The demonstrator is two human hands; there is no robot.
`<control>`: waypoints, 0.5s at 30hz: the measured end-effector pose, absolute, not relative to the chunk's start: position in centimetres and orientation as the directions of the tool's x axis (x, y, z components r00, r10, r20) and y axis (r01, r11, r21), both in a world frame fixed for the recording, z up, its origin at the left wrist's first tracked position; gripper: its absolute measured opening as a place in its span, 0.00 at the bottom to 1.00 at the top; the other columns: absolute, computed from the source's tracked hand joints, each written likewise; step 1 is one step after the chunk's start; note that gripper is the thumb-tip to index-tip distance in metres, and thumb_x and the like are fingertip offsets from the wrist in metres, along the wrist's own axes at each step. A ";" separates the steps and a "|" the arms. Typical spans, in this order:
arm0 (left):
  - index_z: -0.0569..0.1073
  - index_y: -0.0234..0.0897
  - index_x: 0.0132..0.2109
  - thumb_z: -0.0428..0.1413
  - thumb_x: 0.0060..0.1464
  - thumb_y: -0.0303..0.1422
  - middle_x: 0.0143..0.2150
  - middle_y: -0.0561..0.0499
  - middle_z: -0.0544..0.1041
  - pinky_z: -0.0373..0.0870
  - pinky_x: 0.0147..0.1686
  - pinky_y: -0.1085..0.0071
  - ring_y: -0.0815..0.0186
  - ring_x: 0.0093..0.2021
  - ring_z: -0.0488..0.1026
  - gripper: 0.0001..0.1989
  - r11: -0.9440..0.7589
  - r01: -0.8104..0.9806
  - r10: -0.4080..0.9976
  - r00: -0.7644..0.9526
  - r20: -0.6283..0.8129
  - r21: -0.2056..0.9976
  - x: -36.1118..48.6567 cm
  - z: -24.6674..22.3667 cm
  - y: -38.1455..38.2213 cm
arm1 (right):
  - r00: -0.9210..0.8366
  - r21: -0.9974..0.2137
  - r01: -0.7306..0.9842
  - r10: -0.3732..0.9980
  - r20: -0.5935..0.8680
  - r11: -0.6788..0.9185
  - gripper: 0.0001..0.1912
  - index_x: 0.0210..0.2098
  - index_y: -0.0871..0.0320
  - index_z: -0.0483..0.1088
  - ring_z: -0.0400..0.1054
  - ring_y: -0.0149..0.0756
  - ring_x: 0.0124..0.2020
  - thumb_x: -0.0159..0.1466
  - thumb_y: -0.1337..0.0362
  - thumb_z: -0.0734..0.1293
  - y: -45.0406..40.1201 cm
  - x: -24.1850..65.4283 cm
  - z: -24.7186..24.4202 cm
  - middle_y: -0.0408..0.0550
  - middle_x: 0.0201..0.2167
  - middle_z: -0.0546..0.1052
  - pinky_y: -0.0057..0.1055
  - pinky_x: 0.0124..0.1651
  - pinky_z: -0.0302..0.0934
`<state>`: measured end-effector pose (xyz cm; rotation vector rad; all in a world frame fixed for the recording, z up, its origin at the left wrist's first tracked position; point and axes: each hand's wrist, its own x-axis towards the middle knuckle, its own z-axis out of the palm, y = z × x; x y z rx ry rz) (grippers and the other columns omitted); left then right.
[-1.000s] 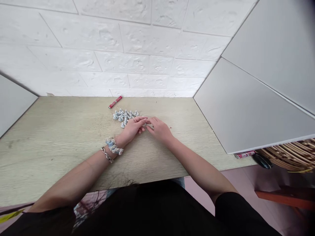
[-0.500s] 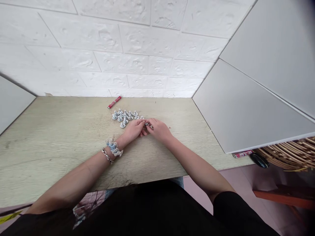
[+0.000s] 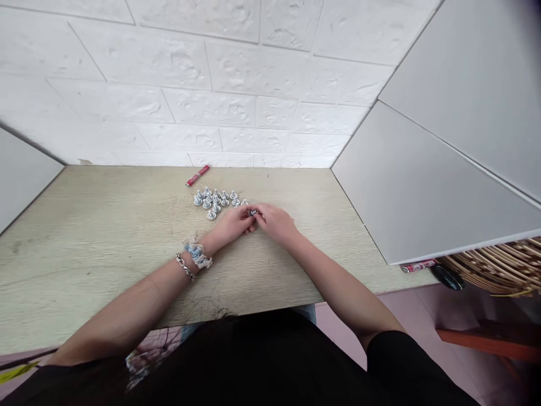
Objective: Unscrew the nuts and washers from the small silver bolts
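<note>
Between my two hands is a small silver bolt (image 3: 252,212), partly covered by the fingers. My left hand (image 3: 234,221) pinches it from the left, thumb and fingertips closed. From the right, my right hand (image 3: 274,222) grips the same bolt with closed fingertips. Just left of and beyond the hands, several silver bolts (image 3: 216,199) stand shank up, with wide washers or flanges at their bases. One bolt (image 3: 212,215) sits slightly nearer to me than the others. The closest of the group are partly hidden behind my left hand.
A red tube-like stick (image 3: 197,176) lies near the white brick wall (image 3: 232,107). Grey panels (image 3: 380,186) border the wooden table (image 3: 127,225) on both sides. At the right edge are another red stick (image 3: 418,265), a black glossy object (image 3: 448,277) and woven wicker (image 3: 502,262).
The fingers of both hands have shifted slightly around the bolt, and more of it shows now. The standing bolts stay in place; the whole view has moved a little.
</note>
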<state>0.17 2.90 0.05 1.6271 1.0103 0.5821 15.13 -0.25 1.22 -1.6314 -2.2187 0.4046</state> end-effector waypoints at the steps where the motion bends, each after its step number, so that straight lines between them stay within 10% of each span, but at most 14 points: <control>1: 0.71 0.33 0.48 0.48 0.50 0.27 0.22 0.56 0.71 0.67 0.24 0.77 0.72 0.22 0.69 0.17 -0.070 0.322 0.842 0.527 -0.117 0.944 0.1 0.0 2.9 | -0.271 -0.409 0.865 0.957 0.101 0.289 0.16 0.49 0.58 0.65 0.67 0.38 0.46 0.66 0.65 0.52 -0.3 15.1 1.3 0.51 0.46 0.73 0.33 0.43 0.59; 15: 0.70 0.35 0.32 0.49 0.48 0.29 0.20 0.57 0.71 0.65 0.23 0.78 0.73 0.20 0.68 0.06 -0.164 0.381 0.844 0.532 -0.071 0.910 0.4 0.9 1.9 | -0.240 -0.302 0.923 0.970 0.034 0.239 0.14 0.43 0.58 0.61 0.69 0.40 0.40 0.68 0.61 0.48 -0.7 14.4 1.9 0.53 0.40 0.75 0.31 0.35 0.57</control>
